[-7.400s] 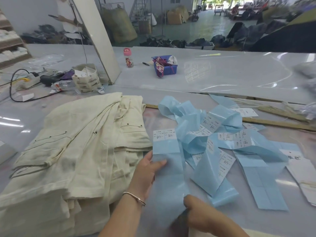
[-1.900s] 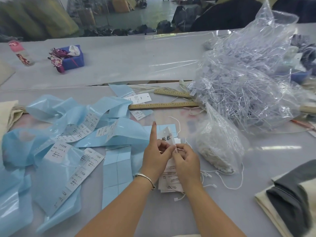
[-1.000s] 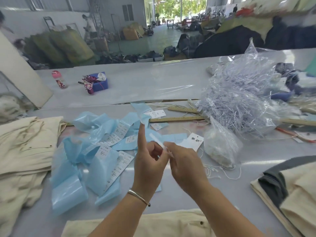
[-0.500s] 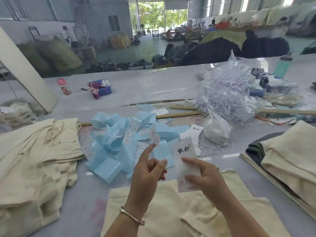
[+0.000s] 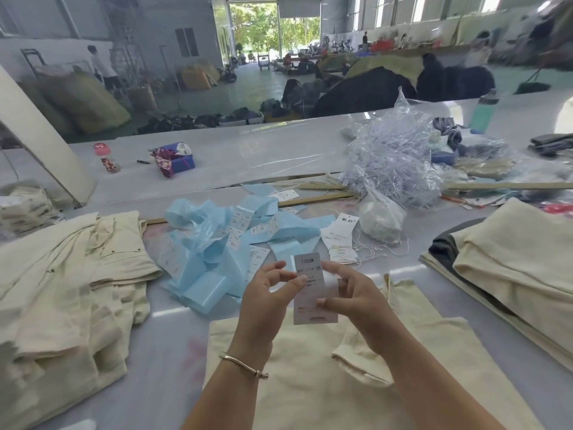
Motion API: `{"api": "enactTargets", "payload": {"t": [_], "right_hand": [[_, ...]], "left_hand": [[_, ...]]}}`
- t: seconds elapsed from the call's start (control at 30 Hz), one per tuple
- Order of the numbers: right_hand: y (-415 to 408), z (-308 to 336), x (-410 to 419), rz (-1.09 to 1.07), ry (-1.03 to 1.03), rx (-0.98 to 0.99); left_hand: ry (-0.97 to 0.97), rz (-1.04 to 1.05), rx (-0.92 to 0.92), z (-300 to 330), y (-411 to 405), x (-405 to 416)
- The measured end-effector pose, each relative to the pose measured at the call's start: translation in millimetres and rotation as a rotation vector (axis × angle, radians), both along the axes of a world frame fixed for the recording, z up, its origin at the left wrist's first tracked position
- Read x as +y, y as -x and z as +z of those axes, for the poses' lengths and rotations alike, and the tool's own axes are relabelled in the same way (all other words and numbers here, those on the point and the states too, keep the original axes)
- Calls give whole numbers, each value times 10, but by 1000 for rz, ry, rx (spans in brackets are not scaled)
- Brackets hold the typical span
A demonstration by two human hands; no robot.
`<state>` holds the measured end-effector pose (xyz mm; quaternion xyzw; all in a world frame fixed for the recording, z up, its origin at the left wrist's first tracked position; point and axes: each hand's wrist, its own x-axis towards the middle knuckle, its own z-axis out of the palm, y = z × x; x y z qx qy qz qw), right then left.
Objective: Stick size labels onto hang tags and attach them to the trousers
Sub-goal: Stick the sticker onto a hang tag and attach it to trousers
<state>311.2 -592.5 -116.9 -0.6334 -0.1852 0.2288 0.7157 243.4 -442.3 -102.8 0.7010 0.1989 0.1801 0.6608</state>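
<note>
Head view. Held upright between both hands: a white hang tag, printed "1103#" and "XS", pinched at its left edge by the left hand and at its right edge by the right hand, both grips closed on it. Directly below the grip, cream trousers spread flat on the grey worktop.

Beyond the grip to the right, a clear plastic bag stuffed with white string loops; behind that, a bigger crumpled clear bag full of thin plastic fasteners. Far beyond to the left, a small blue box crammed with patterned cloth.

Just beyond the grip, a tangle of glossy pale-blue label backing strips and a small stack of white tags. Left of the grip, a rumpled pile of cream trousers; right, folded cream and grey garments. Two wooden rulers lying flat further off. Warehouse hall behind, open doorway, trees outside.
</note>
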Motion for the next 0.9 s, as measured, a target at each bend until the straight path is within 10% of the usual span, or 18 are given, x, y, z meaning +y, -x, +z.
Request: {"api": "enactTargets", "payload": {"t": [0.43, 0.73, 0.9], "right_hand": [[130, 59, 34, -62, -9, -131], [203, 20, 102, -333, 294, -305], [233, 82, 103, -201, 388, -509]], "left_hand": [[58, -54, -40, -9, 89, -59], [-390, 188, -211, -129, 71, -97], [-148, -63, -321, -102, 27, -169]]}}
